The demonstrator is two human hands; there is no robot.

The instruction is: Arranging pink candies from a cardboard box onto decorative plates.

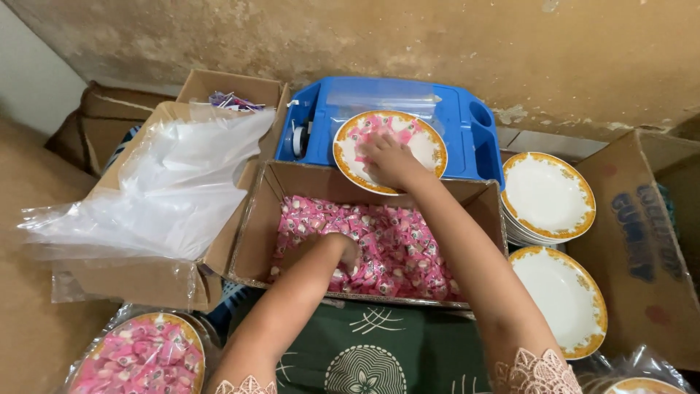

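My left hand [337, 253] is dug into a heap of small pink wrapped candies [394, 248] inside an open cardboard box [251, 233], its fingers buried and closed among them. My right hand [390, 162] reaches over the box's far wall and rests, fingers spread, on pink candies lying on a white plate with an orange-gold rim [348, 146]. That plate sits on a blue plastic tray-like container [474, 138] against the wall.
A second cardboard box with clear plastic bags [168, 182] stands at left. Stacked empty plates [547, 195] and another plate [565, 295] lie at right, beside a large cardboard box [642, 241]. A bagged plate of candies [142, 357] sits bottom left.
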